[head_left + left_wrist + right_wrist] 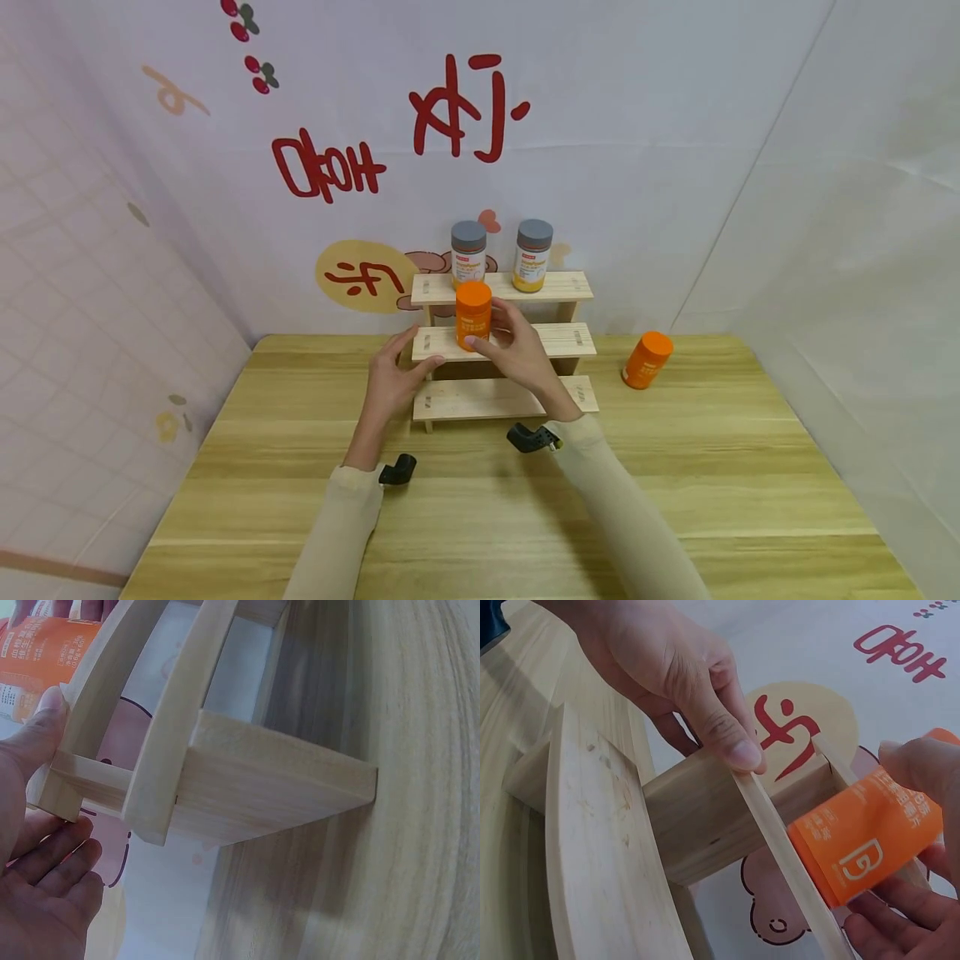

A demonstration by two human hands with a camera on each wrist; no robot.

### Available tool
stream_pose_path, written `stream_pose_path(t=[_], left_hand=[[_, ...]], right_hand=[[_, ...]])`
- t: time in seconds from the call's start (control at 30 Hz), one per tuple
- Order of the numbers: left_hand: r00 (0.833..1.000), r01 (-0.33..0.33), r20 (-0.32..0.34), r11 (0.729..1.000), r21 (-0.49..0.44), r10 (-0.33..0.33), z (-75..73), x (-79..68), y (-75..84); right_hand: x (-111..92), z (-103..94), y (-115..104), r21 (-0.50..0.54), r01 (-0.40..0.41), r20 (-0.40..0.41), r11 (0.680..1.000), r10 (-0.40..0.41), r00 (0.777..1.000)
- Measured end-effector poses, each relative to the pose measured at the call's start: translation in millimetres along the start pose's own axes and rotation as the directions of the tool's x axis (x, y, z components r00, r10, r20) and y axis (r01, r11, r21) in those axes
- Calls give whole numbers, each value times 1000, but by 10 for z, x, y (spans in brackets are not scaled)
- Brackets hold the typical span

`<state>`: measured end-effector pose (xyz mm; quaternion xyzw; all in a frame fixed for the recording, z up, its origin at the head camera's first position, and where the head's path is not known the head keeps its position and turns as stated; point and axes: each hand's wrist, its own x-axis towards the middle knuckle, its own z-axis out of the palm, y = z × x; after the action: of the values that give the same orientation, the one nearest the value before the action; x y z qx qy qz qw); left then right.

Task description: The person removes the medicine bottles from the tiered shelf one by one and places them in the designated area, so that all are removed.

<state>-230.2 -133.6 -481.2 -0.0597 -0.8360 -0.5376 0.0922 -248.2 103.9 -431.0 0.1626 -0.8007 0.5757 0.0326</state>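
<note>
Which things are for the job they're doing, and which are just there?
For the job:
held orange bottle, in the right hand
wooden shelf, touched by the left hand
probably the two grey-lidded bottles on its top step
maybe the other orange bottle, on the table

Just there:
red wall writing
cherry pictures

Booth-like work spot: printed hangings (637, 125) round wood-grain table (457, 525).
</note>
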Motion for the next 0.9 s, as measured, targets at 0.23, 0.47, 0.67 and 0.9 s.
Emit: stream_pose_path(t=[0.23, 0.47, 0.67, 0.9], left_hand=[[1000, 13, 2, 1000, 1, -13, -19, -4, 20], [1000, -8, 8, 1000, -12, 8, -13, 0, 9], [1000, -17, 7, 1000, -14, 17, -27, -21, -16], [1000, -24, 10, 1000, -14, 25, -50, -45, -22]], right_hand=[[68, 84, -39, -11, 18, -29, 1000, -18, 999], [84, 122, -51, -38, 17, -74, 999, -20, 997], [58, 115, -101, -76, 19, -61, 997, -24, 998], [29, 100, -117, -63, 20, -35, 998, -23, 999]])
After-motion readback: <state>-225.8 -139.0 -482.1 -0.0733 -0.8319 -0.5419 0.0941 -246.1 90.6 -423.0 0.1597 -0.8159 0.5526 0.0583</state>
